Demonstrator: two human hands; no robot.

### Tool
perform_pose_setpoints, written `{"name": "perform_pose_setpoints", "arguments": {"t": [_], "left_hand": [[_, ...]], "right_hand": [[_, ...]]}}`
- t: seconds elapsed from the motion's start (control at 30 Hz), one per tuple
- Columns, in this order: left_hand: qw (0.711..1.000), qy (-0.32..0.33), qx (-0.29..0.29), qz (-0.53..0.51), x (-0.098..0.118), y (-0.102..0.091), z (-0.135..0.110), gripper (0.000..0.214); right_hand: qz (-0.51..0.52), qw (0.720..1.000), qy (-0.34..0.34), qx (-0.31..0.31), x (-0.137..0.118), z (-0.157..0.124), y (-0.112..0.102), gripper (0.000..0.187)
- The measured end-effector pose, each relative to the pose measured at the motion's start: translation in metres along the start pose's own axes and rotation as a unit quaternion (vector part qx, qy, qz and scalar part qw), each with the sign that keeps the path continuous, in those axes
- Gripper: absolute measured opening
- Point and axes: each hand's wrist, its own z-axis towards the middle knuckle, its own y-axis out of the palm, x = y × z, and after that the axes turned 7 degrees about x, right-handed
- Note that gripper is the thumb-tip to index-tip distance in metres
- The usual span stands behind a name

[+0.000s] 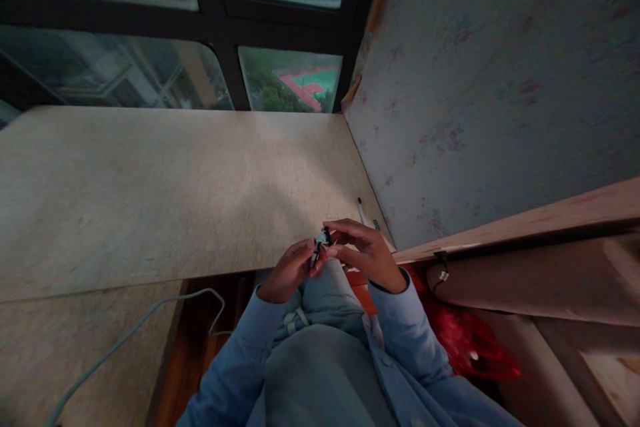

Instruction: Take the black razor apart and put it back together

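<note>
Both of my hands meet over my lap, just in front of the edge of the beige sill (150,193). Between them is a small black and white object (323,238), too small for me to name its kind. My left hand (291,269) pinches its lower left end. Thumb and fingers of my right hand (366,250) close on its dark upper right end. My fingers cover part of it.
A white pen-like stick (361,210) and a small green item (376,224) lie on the sill by the papered wall (480,93). A grey cable (135,327) runs at lower left. A red plastic bag (465,343) sits at right. Dark-framed windows (220,27) stand behind.
</note>
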Motion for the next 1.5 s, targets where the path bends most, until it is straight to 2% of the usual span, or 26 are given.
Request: {"name": "perform_pose_setpoints", "arguments": {"t": [0.37,0.73,1.07,1.5], "left_hand": [[0.997,0.023,0.007,0.074,0.008,0.003,-0.004,0.046],[0.990,0.028,0.038,0.135,0.014,0.007,-0.008,0.046],[0.980,0.029,0.055,0.187,0.013,0.004,-0.009,0.042],[0.973,0.054,0.076,0.213,0.009,0.007,-0.009,0.043]], "right_hand": [[0.045,0.998,0.039,-0.011,0.005,-0.003,-0.004,0.037],[0.032,0.998,0.047,0.001,0.008,-0.002,-0.005,0.039],[0.042,0.998,0.034,0.011,0.020,0.000,-0.005,0.039],[0.087,0.993,0.081,0.027,0.027,-0.002,-0.002,0.041]]}}
